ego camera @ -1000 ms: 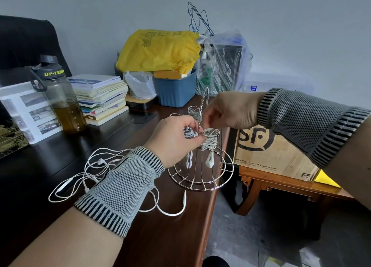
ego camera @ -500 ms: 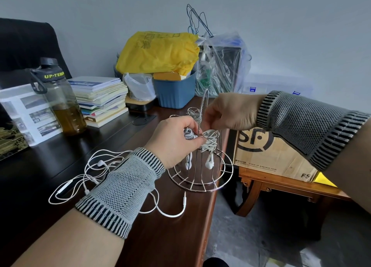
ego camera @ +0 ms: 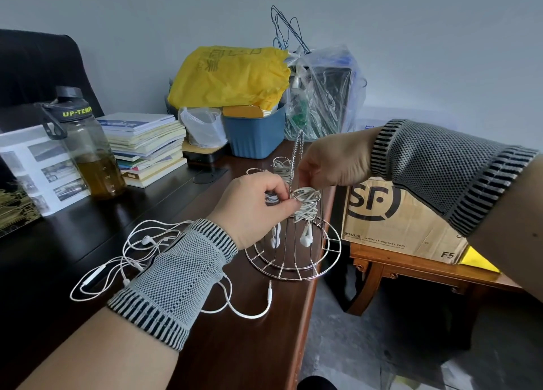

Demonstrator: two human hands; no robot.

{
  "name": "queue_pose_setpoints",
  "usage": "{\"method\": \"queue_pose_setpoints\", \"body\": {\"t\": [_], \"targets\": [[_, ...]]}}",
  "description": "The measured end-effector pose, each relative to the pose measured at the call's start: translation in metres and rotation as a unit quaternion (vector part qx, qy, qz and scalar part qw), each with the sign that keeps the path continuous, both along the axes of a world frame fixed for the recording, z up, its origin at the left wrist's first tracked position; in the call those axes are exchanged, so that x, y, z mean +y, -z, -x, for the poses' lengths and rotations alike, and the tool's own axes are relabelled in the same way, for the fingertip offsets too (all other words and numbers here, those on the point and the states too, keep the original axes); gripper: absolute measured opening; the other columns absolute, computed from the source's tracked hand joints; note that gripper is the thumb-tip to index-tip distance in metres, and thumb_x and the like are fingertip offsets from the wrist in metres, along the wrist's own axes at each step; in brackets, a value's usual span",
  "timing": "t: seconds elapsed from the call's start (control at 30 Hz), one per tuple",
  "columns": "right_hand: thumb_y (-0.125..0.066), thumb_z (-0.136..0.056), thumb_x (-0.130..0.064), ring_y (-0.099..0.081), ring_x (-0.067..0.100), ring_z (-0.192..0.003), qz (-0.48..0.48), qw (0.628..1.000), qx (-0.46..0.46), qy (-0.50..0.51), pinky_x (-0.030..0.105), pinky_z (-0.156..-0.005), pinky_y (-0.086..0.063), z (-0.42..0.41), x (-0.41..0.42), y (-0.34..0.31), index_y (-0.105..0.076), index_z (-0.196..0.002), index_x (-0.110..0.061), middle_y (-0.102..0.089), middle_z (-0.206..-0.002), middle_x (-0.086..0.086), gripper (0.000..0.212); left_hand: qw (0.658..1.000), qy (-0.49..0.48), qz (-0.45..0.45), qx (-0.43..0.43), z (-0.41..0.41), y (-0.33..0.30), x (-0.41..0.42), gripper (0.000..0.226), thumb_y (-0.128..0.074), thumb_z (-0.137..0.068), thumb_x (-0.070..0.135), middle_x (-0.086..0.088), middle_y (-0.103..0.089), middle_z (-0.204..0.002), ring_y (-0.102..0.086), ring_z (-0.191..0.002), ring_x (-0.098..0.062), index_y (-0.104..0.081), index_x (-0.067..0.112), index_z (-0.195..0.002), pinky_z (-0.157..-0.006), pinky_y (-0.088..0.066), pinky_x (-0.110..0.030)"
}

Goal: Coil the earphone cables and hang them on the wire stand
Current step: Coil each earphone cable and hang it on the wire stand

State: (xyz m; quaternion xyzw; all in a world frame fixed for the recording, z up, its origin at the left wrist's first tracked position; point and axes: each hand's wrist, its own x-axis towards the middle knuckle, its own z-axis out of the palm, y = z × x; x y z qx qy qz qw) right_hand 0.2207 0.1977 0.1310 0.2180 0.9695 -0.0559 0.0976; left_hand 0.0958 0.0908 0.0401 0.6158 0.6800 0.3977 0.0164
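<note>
A cone-shaped wire stand (ego camera: 293, 260) sits near the right edge of the dark wooden desk (ego camera: 241, 345). A coiled white earphone bundle (ego camera: 307, 203) hangs on the stand, its earbuds dangling. My left hand (ego camera: 252, 207) pinches this coil from the left, and my right hand (ego camera: 332, 163) pinches it from above right. Another coiled bundle (ego camera: 280, 166) hangs on the stand's far side. Loose white earphone cables (ego camera: 126, 257) lie spread on the desk, partly under my left wrist.
A bottle (ego camera: 85, 146) of amber liquid, a stack of books (ego camera: 147, 146), a blue bin (ego camera: 254, 134) under a yellow bag and plastic bags stand at the back. Right of the desk, a cardboard box (ego camera: 396, 219) rests on a low wooden table.
Both hands stay pinched at the coil on the stand with only slight finger shifts. The view has tilted a little.
</note>
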Motion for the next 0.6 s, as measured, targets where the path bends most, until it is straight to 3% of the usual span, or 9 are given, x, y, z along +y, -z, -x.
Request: {"method": "queue_pose_setpoints", "body": {"t": [0.1,0.23,0.3,0.47,0.6], "targets": [[-0.056,-0.090,-0.010,-0.050,-0.004,-0.069,0.008,1.000,0.014,0.001,0.006,-0.067,-0.036,-0.0009,0.0016,0.0006,-0.065,-0.095,-0.018,-0.057,-0.078,-0.013,0.013,1.000,0.003,-0.005,0.010,-0.0017,0.0010,-0.0006,0.029,-0.073,-0.083,0.028,0.009,-0.066,-0.089,-0.061,-0.091,-0.007,-0.053,0.034,-0.062,-0.086,-0.045,-0.024],[-0.056,-0.087,-0.005,-0.049,-0.013,-0.050,0.015,0.999,0.046,0.006,0.001,-0.051,-0.036,-0.0031,0.0013,0.0007,-0.067,-0.094,-0.015,-0.056,-0.069,-0.012,0.016,1.000,-0.017,-0.009,0.014,-0.0056,0.0014,0.0003,0.029,-0.072,-0.084,0.028,0.010,-0.065,-0.087,-0.061,-0.089,-0.008,-0.052,0.033,-0.063,-0.086,-0.048,-0.028],[-0.057,-0.086,-0.005,-0.049,-0.011,-0.049,0.012,0.999,0.051,0.006,-0.001,-0.051,-0.035,-0.0039,0.0008,0.0004,-0.067,-0.089,-0.017,-0.056,-0.067,-0.012,0.015,1.000,-0.024,-0.003,0.010,-0.0069,0.0002,0.0006,0.028,-0.072,-0.083,0.030,0.011,-0.064,-0.083,-0.060,-0.085,-0.007,-0.052,0.032,-0.063,-0.083,-0.049,-0.028],[-0.057,-0.086,-0.008,-0.049,-0.006,-0.054,-0.008,0.999,0.053,0.000,0.002,-0.056,-0.036,-0.0042,-0.0016,-0.0010,-0.060,-0.074,-0.027,-0.055,-0.064,-0.013,0.023,0.999,-0.040,0.021,0.006,-0.0078,-0.0050,0.0015,0.023,-0.072,-0.082,0.034,0.006,-0.066,-0.084,-0.060,-0.083,-0.011,-0.054,0.030,-0.069,-0.079,-0.048,-0.030],[-0.059,-0.086,-0.008,-0.051,-0.002,-0.064,-0.011,0.998,0.067,0.000,0.018,-0.079,-0.044,-0.0038,-0.0033,0.0005,-0.067,-0.082,-0.022,-0.060,-0.071,-0.012,0.017,0.999,-0.032,0.026,-0.013,-0.0068,-0.0046,0.0016,0.020,-0.073,-0.082,0.031,0.005,-0.067,-0.087,-0.061,-0.087,-0.012,-0.057,0.030,-0.070,-0.085,-0.049,-0.033]]}}
